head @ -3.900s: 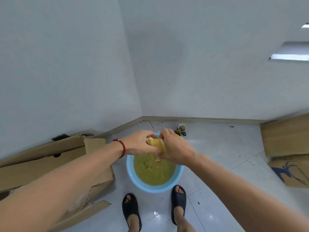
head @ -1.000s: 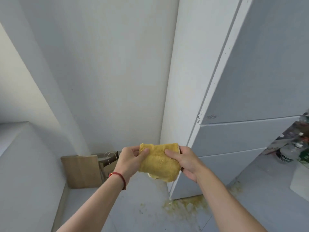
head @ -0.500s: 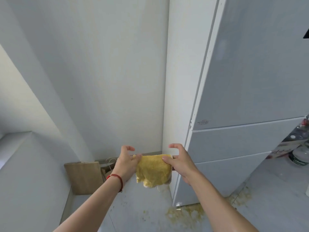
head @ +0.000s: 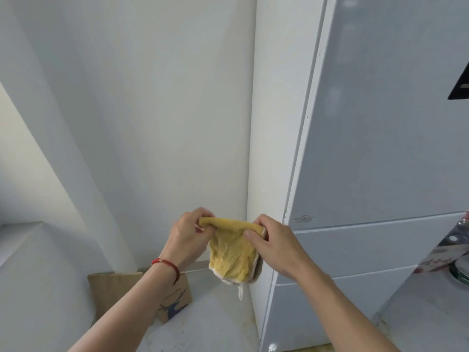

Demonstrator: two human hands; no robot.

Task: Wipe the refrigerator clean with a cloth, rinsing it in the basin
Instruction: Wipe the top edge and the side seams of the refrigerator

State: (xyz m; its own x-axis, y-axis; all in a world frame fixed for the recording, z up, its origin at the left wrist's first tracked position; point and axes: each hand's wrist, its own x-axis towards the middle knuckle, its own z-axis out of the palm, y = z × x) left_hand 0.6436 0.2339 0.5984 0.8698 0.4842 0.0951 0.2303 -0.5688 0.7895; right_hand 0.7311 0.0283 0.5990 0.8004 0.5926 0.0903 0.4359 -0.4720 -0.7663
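A yellow cloth [head: 234, 257] hangs in front of me, its top edge folded over into a roll. My left hand [head: 189, 236] pinches the left end of that roll, and my right hand [head: 275, 246] pinches the right end. The tall pale grey refrigerator [head: 380, 148] stands to the right, its white side panel just behind the cloth. The doors are closed and two drawer fronts show lower down. The basin is out of view.
A white wall fills the left and middle. A brown paper bag with a blue deer print [head: 175, 301] and cardboard [head: 114, 290] lean in the floor corner. Bottles and packages [head: 456, 260] sit at the right edge.
Since the wringing over the basin, I have turned to the refrigerator. In the last second the cloth's top edge got folded over and my view rose along the fridge.
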